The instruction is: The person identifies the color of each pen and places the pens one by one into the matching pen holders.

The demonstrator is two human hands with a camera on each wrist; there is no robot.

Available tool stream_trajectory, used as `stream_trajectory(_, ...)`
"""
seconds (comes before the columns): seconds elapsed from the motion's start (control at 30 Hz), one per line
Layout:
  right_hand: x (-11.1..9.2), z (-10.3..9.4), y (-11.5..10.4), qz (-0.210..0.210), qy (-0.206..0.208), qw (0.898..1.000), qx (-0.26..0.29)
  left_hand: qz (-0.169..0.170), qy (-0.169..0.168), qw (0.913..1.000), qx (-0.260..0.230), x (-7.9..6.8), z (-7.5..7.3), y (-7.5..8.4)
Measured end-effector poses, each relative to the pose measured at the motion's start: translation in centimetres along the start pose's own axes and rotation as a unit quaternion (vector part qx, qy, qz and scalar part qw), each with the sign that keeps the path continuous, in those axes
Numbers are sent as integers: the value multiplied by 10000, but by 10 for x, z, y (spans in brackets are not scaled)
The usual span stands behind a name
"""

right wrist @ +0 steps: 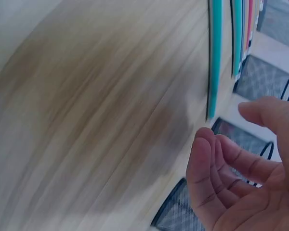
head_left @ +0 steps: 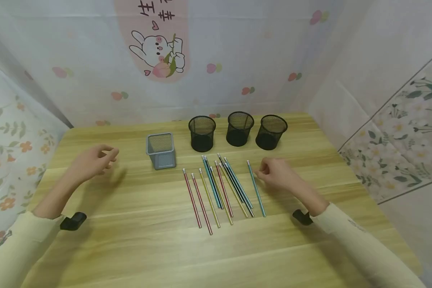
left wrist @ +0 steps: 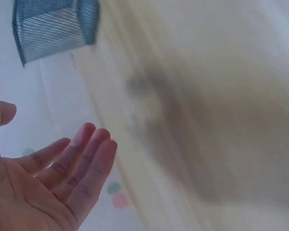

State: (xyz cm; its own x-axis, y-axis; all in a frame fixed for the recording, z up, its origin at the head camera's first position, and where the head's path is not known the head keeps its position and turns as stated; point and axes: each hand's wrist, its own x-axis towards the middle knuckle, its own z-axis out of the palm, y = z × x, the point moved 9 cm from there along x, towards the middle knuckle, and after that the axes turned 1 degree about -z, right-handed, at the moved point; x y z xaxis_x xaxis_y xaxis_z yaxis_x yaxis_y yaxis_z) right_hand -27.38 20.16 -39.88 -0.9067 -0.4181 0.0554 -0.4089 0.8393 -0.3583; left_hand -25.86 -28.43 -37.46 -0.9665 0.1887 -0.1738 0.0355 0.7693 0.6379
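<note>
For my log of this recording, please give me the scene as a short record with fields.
left hand: holds nothing; nearest the grey cup
right hand: holds nothing; beside the rightmost blue pencil
grey cup: square rim, left of the black cups
black cups: three, round, upright
pencils: red, yellow, blue and dark; lying on the table, some overlapping

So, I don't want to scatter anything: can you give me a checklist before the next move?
1. Right hand holding nothing: ok.
2. Left hand holding nothing: ok.
3. Rightmost blue pencil lying apart from the other pencils: ok.
4. Middle pencils spaced apart: not ok, several are bunched together.
5. Black cups upright, no pencils inside: ok.
6. Gray cup upright, no pencils inside: ok.
</note>
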Motion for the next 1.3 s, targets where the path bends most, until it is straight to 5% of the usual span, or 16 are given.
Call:
stream_trajectory(0.33,6,22,-9,426,-582,9971,252,771,-522,9927,-767,44,36,39)
stream_trajectory(0.67,14,30,-17,470,-644,9968,91,1130,-293,9745,-1918,63,57,45)
stream_trajectory(0.97,16,30,-16,653,-900,9935,222,1375,-52,9695,-2026,71,62,46)
stream_trajectory(1.3,14,33,-5,917,-1358,9852,497,1512,54,9751,-1619,78,66,48)
